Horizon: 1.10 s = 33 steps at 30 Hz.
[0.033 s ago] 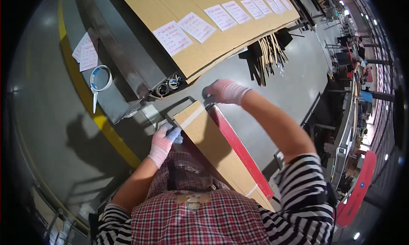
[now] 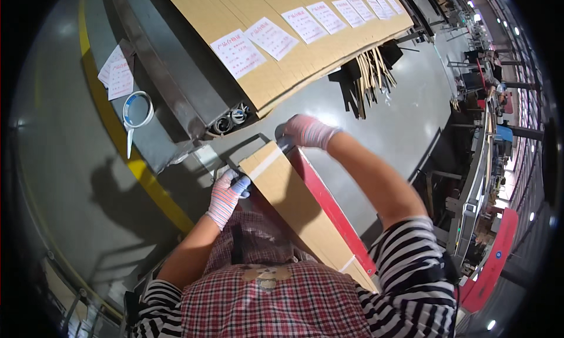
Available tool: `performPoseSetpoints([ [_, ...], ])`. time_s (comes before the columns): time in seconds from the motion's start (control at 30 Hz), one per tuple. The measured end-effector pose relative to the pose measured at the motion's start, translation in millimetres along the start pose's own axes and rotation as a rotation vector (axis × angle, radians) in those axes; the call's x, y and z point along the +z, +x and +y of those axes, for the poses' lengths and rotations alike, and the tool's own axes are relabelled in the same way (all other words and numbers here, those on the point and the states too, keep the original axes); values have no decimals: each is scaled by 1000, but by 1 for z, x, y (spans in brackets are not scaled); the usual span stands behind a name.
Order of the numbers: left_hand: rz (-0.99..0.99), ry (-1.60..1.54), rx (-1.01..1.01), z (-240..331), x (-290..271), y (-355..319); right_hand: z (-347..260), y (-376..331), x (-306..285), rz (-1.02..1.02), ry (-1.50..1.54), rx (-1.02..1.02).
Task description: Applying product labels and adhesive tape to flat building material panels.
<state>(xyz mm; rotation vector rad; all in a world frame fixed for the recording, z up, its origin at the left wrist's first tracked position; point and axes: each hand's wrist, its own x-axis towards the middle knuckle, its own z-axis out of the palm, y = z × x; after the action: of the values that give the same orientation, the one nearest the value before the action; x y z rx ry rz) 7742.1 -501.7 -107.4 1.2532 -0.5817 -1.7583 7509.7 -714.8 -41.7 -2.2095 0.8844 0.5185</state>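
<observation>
A long narrow cardboard package (image 2: 305, 214) lies slantwise in front of me, with a white band across each end. Beside its far left corner is my left hand (image 2: 226, 196), in a striped glove with grey-blue fingertips. Its fingers are curled around something dark that I cannot make out. My right hand (image 2: 309, 131), gloved alike, is closed just beyond the package's far right corner, by the end of a red beam (image 2: 338, 211). Its fingertips are dark and smeared, and what they hold, if anything, is hidden.
A cardboard-topped stack (image 2: 282, 67) stands ahead, with a row of printed paper slips (image 2: 238, 53). To the left, a tape roll (image 2: 138, 110) and more slips (image 2: 121, 78) lie on a grey surface. Cardboard strips (image 2: 376, 66) hang at the stack's right. Metal frames (image 2: 470, 203) stand at far right.
My right hand has shifted slightly left and down, nearer the package's far end. My left hand has hardly moved, and the package stays in place.
</observation>
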Motion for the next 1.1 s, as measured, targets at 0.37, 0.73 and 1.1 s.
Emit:
performPoseSetpoints([
  [0.37,-53,644,-187,-67,-48,63,-159,-47,98,744,110,444],
  [0.73,-343,-497,-438,-140,-49,124,-168,-36,95,784,180,356],
  [1.1,-112,833,159,76,44,1,-157,-60,100,870,366,404],
])
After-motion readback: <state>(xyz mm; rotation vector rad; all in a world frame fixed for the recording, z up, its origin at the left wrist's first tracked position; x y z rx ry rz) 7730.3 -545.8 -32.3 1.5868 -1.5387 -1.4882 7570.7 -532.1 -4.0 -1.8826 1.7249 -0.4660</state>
